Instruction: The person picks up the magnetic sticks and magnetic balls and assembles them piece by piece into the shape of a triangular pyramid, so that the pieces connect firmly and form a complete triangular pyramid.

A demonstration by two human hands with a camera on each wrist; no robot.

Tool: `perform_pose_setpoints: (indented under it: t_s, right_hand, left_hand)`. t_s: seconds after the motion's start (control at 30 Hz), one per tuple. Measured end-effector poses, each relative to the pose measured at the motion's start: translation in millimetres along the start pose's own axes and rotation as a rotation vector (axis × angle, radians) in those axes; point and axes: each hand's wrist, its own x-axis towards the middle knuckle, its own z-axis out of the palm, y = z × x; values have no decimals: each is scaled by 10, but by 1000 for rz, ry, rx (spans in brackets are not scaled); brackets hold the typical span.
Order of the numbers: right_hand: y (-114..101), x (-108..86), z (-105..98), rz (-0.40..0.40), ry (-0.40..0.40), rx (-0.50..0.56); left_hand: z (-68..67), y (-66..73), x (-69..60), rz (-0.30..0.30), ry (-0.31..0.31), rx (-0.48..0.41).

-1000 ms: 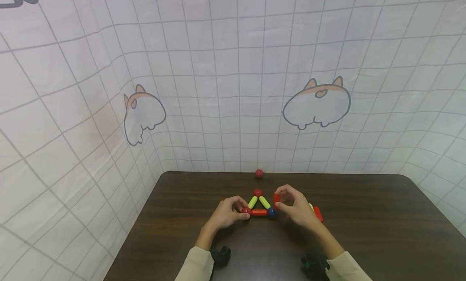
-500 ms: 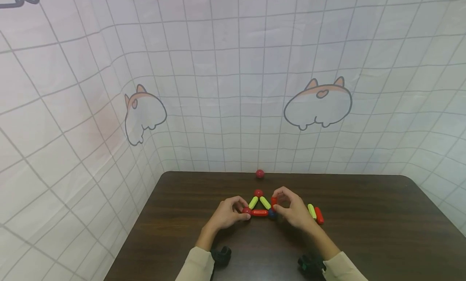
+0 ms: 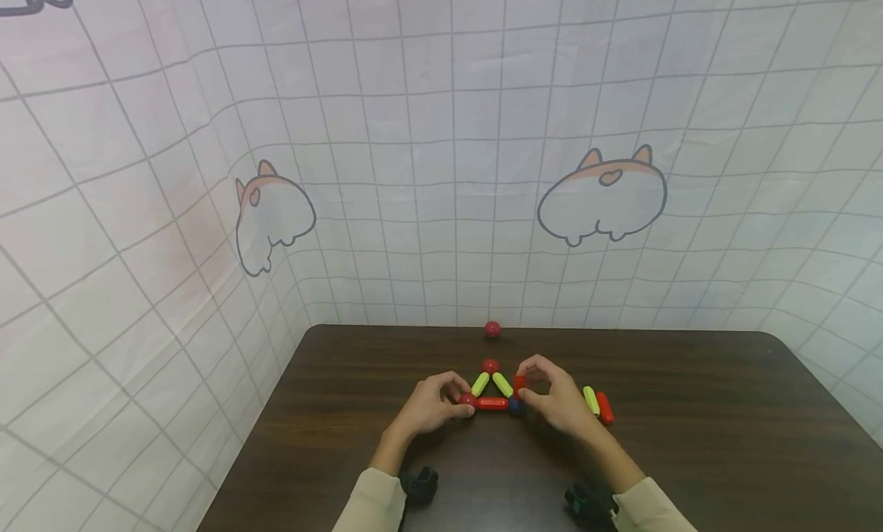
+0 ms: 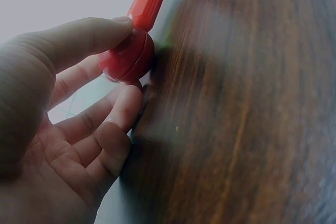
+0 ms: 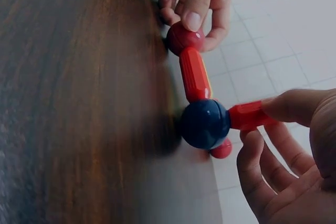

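A triangle of ball-and-rod pieces lies on the dark table. Two yellow-green rods [image 3: 503, 384] run to a red ball [image 3: 490, 366] at its far corner, and a red rod [image 3: 493, 403] forms the near side. My left hand [image 3: 428, 403] pinches the red ball [image 4: 131, 59] at the near left corner between thumb and fingers. At the near right corner is a blue ball [image 5: 205, 124]. My right hand [image 3: 562, 400] pinches another red rod [image 5: 245, 115], which stands up from the blue ball with its end touching it. Fingertips cover the rod's upper part.
A loose red ball [image 3: 493, 330] sits near the table's [image 3: 690, 425] far edge. Right of my right hand lie a yellow-green rod [image 3: 591, 401] and a red rod [image 3: 604, 408], side by side. A grid-patterned cloth [image 3: 428, 210] hangs behind the table.
My right hand has moved slightly left, bringing the red rod from beside the blue ball onto it. The left hand keeps its hold on the red ball.
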Motion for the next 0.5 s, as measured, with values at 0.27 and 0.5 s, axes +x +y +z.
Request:
perform_pose_setpoints:
  t_s: [0.27, 0.5]
  right_hand:
    - [-58, -27, -252, 28, -57, 30]
    - [61, -92, -727, 60, -8, 15]
  left_hand:
    - [2, 11, -10, -1, 4, 9]
    - [-9, 11, -10, 3, -5, -7]
